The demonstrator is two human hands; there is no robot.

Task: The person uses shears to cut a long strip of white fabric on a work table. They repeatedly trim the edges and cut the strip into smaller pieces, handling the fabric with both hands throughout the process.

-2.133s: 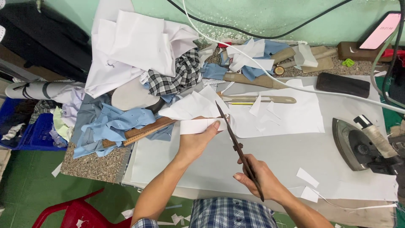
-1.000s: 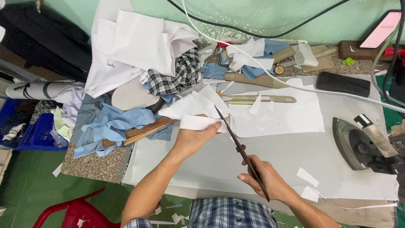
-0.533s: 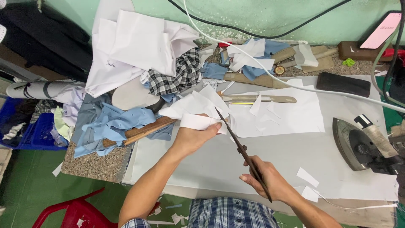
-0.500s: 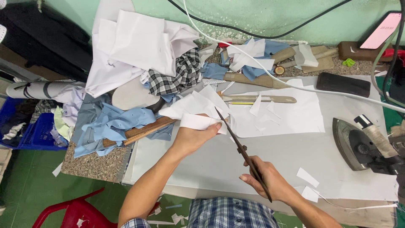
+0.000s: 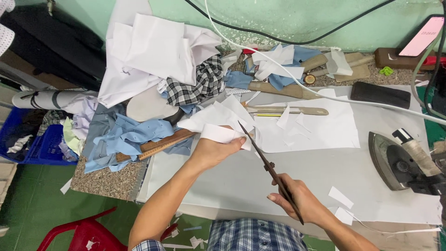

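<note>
a blue crate (image 5: 39, 144) at the far left holds a jumble of cloth scraps. the left hand (image 5: 214, 149) pinches a folded white fabric piece (image 5: 223, 134) at the table's middle. the right hand (image 5: 297, 199), nearer, is wrapped shut around long scissors (image 5: 267, 163), blades pointing at the fabric.

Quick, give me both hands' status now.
Left hand: closed, holding a white fabric piece.
Right hand: closed, holding scissors.
</note>
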